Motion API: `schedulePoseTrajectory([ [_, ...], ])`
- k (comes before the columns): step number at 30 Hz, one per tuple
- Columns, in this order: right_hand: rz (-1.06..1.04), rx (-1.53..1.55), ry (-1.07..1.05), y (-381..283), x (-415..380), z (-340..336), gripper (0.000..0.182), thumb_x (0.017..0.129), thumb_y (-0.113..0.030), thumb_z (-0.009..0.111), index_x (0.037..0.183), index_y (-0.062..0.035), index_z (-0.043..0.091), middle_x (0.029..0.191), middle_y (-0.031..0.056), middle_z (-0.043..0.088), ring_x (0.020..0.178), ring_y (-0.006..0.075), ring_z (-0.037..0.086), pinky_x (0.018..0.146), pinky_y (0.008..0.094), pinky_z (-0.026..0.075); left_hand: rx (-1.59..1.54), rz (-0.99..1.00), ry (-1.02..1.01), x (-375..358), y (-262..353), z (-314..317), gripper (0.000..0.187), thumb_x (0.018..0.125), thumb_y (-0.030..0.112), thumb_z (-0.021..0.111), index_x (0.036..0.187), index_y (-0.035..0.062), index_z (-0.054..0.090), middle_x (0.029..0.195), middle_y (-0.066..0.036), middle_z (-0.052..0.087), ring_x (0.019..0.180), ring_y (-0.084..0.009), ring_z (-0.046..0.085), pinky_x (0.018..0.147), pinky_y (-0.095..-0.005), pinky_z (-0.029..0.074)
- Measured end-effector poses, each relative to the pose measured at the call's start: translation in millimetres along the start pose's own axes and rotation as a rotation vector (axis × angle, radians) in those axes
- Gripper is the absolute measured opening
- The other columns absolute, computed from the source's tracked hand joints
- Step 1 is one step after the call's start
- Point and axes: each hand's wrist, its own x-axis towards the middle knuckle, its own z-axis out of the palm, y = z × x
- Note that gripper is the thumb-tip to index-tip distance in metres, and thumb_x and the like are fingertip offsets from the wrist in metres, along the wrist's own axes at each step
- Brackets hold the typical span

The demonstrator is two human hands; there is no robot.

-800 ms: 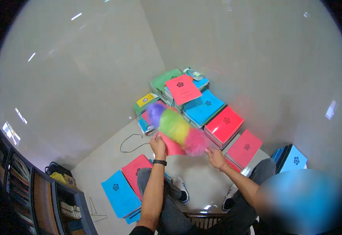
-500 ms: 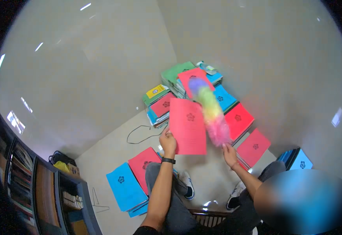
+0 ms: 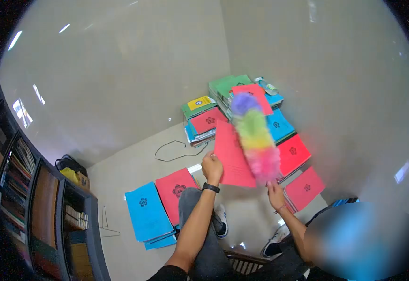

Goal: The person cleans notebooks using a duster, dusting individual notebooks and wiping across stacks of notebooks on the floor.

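My left hand [image 3: 212, 167] grips the lower left edge of a red paper-covered booklet [image 3: 230, 161], held up at a tilt. In my right hand [image 3: 276, 194] is the handle end of a fluffy rainbow duster [image 3: 256, 133], purple at the tip and pink near my fingers. The duster's fluff overlaps the booklet's right side and hides part of its cover. Just right of the duster lie a bright red booklet stack [image 3: 293, 151] and another red booklet [image 3: 306, 187]. Behind its purple tip is a red booklet [image 3: 252, 93] on a pile.
Green booklets [image 3: 225, 87] and a clear bottle [image 3: 266, 86] top the corner piles. Blue booklets [image 3: 148, 213] and a red stack [image 3: 176, 192] lie on the floor at left. A black cable [image 3: 167, 160] curls near the wall. A bookshelf [image 3: 49, 206] stands left; a blurred patch covers the lower right.
The booklet in my left hand has tilted, and the duster now overlaps its right side. The whole view has shifted slightly, with the piles appearing farther right.
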Motion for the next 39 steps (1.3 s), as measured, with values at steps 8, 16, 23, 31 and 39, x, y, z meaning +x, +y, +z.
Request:
schedulePoseTrajectory([
  [8, 0.052, 0.089, -0.181, 0, -24, 32, 0.037, 0.102, -0.032, 0.049, 0.093, 0.0010, 0.062, 0.067, 0.0130, 0.059, 0.061, 0.0206, 0.057, 0.062, 0.0362, 0.046, -0.431, -0.156, -0.161, 12, -55, 42, 0.028, 0.089, 0.013, 0.055, 0.109, 0.0040, 0.072, 0.094, -0.021, 0.072, 0.092, -0.0348, 0.070, 0.082, -0.0418, 0.053],
  [16, 0.185, 0.123, -0.380, -20, -25, 27, 0.038, 0.102, -0.034, 0.050, 0.096, 0.0018, 0.062, 0.068, 0.0126, 0.059, 0.065, 0.0203, 0.057, 0.066, 0.0348, 0.048, -0.396, 0.082, -0.010, 16, -49, 38, 0.025, 0.090, 0.011, 0.056, 0.109, 0.0001, 0.069, 0.095, -0.021, 0.072, 0.087, -0.0303, 0.070, 0.078, -0.0392, 0.053],
  [23, 0.162, 0.380, -0.531, -52, -35, 1, 0.034, 0.104, -0.038, 0.046, 0.094, -0.0086, 0.058, 0.055, 0.0001, 0.045, 0.045, 0.0087, 0.042, 0.040, 0.0252, 0.032, -0.782, -0.001, -0.005, 15, -27, 16, 0.023, 0.095, 0.002, 0.050, 0.114, -0.0046, 0.060, 0.100, -0.011, 0.068, 0.085, -0.0160, 0.066, 0.069, -0.0268, 0.051],
  [31, 0.351, 0.528, -0.793, -61, -16, -30, 0.031, 0.104, -0.039, 0.048, 0.089, -0.0119, 0.049, 0.063, -0.0029, 0.039, 0.048, 0.0058, 0.034, 0.041, 0.0229, 0.025, -1.172, -0.157, -0.010, 23, -7, -16, 0.025, 0.093, 0.004, 0.058, 0.118, 0.0018, 0.059, 0.081, 0.000, 0.061, 0.060, -0.0070, 0.051, 0.049, -0.0242, 0.041],
  [39, 0.415, 0.485, -0.811, -63, -14, -40, 0.034, 0.104, -0.039, 0.048, 0.086, -0.0105, 0.050, 0.061, -0.0018, 0.042, 0.049, 0.0070, 0.040, 0.040, 0.0237, 0.030, -1.331, -0.016, -0.062, 35, -10, -21, 0.036, 0.094, 0.001, 0.054, 0.129, 0.0020, 0.051, 0.108, -0.011, 0.064, 0.087, -0.0214, 0.066, 0.070, -0.0315, 0.058],
])
